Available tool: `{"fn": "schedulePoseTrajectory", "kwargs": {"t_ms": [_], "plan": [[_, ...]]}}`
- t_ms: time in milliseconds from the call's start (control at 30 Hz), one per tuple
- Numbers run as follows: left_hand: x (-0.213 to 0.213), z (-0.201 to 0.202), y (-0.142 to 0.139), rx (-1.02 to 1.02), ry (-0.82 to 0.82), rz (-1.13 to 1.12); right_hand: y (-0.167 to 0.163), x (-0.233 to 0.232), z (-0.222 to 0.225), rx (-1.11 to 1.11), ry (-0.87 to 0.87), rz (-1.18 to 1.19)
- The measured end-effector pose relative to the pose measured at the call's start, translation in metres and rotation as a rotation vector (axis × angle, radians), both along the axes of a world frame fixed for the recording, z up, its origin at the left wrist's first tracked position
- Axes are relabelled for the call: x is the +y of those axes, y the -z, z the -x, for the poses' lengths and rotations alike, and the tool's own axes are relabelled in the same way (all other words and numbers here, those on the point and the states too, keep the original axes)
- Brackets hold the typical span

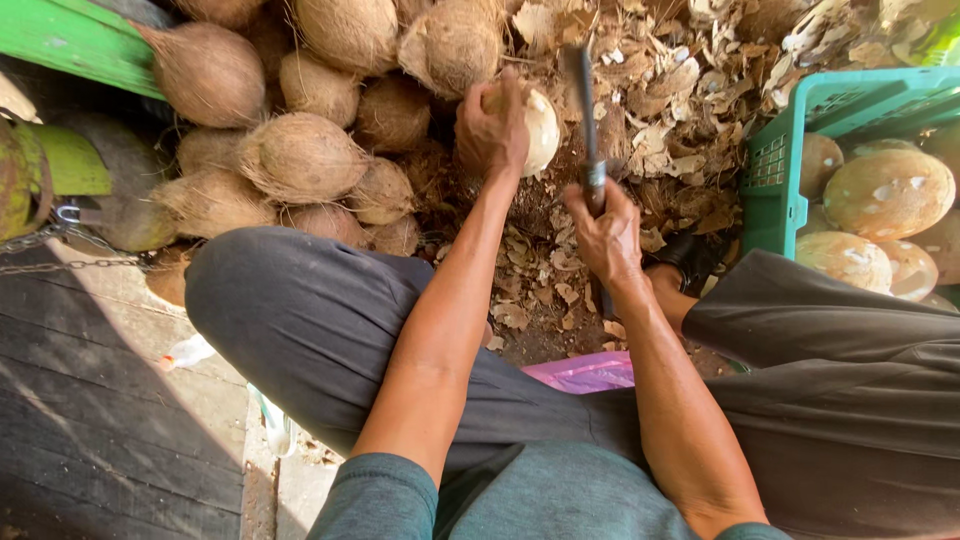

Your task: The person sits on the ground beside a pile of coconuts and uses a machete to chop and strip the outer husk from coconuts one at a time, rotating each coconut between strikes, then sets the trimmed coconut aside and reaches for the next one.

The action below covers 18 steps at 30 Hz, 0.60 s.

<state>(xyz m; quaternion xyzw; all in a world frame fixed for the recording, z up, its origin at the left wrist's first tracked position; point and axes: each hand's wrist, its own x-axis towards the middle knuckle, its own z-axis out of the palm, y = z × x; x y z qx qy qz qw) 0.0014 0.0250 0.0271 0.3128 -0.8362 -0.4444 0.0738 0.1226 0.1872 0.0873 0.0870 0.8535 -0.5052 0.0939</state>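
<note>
From the head view I see my left hand (492, 128) wrapped over the top of a partly peeled coconut (541, 128), fingers closed on it, the pale shaved shell showing to the right of the knuckles. The coconut sits at the edge of the husk litter, just beside the heap of brown coconuts. My right hand (606, 232) is fisted around the handle of a machete (584, 110); its dark blade stands nearly upright, rising from the fist and ending close to the right of the coconut. I cannot tell whether the edge touches the shell.

To the left and above lies a pile of unpeeled fibrous coconuts (300, 155), stacked against a green plank (75, 40). On the right a green plastic crate (800, 150) holds peeled, pale coconuts (888, 192). The ground (560, 330) between my knees is dark earth, with dry husk scraps (690, 90) spread thickly beyond the hands. A pink plastic bag (590, 372) lies near my lap, and a chain (50, 240) runs over weathered boards (90, 400) at the left.
</note>
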Motion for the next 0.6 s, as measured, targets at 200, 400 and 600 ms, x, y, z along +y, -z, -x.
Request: {"fn": "schedulePoseTrajectory", "kwargs": {"t_ms": [200,400,600], "plan": [[0.016,0.003,0.001,0.035,0.013,0.075,0.01,-0.005,0.004,-0.228,0.049,0.023],[0.004,0.009,0.009,0.058,0.11,0.206,0.001,-0.01,0.011,-0.407,-0.015,-0.032],[-0.007,0.011,0.013,0.194,0.247,0.195,-0.047,0.008,0.014,-0.446,0.009,0.166]]}}
